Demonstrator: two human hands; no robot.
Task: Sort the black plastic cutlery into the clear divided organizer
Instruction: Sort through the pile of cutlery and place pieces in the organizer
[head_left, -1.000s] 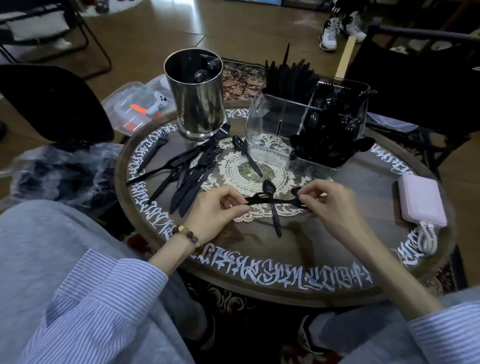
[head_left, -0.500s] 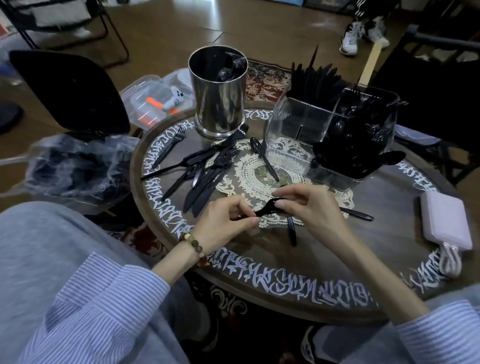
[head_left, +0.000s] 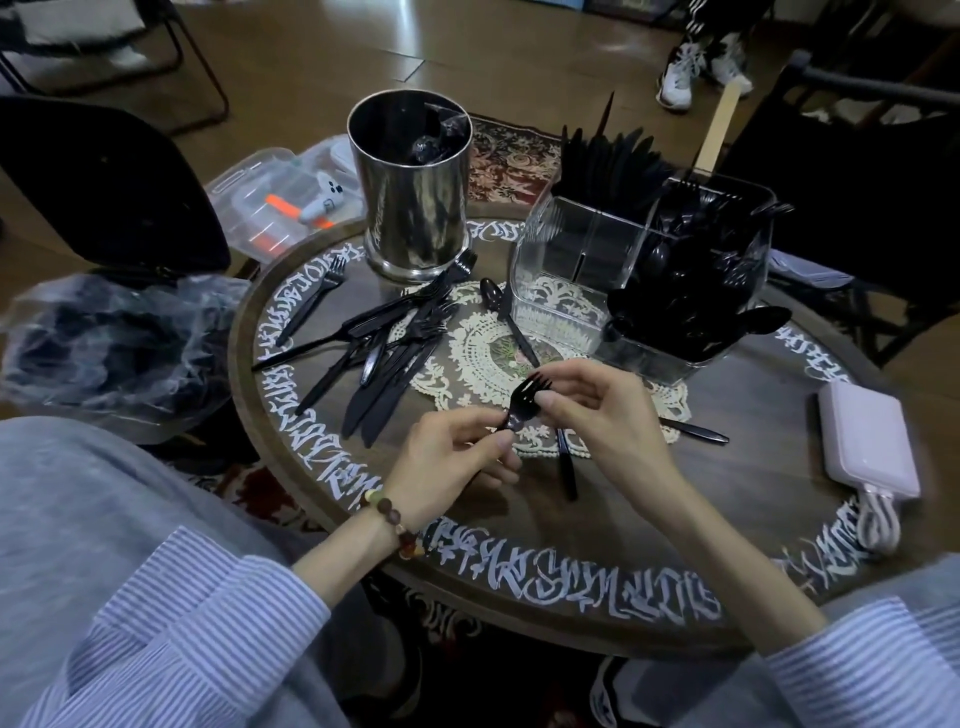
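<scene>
Glossy black fork (head_left: 524, 402), tines toward 1 o'clock, above the table (head_left: 675, 509) centre; left hand (head_left: 457, 457) pinching its neck, right hand (head_left: 597, 415) fingertips grasping its tines.

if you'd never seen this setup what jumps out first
First, the two hands at the centre: the left hand pinches a black plastic fork by its handle while the right hand touches its tines. Behind them, the clear divided organizer stands with its right compartment packed with black cutlery and its near left one bare. To the left, a loose pile of forks and knives fans out below a shiny steel canister.
</scene>
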